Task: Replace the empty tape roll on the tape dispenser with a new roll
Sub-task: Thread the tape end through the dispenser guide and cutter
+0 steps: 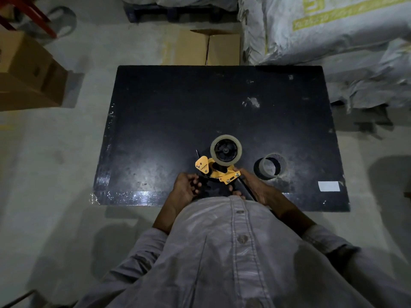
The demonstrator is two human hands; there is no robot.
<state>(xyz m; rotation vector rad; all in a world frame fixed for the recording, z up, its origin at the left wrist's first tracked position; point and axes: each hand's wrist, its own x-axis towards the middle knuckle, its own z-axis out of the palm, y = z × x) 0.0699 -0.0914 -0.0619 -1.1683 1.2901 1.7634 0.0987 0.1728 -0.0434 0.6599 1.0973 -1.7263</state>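
A yellow tape dispenser (219, 172) is held above the near edge of a black table (178, 112). A full roll of clear tape (226, 150) sits on its black hub. My left hand (185, 188) grips the dispenser's black handle from the left, fingers curled. My right hand (252, 185) holds the yellow frame at its right end; part of the handle is hidden by my shirt. An empty cardboard tape core (270, 166) lies on its side on the table, just right of the dispenser.
A white label (328, 186) is stuck at the table's near right corner. Cardboard boxes (29, 72) stand on the floor to the left and one (206, 48) behind the table. Large grey sacks (329, 41) are piled at the right.
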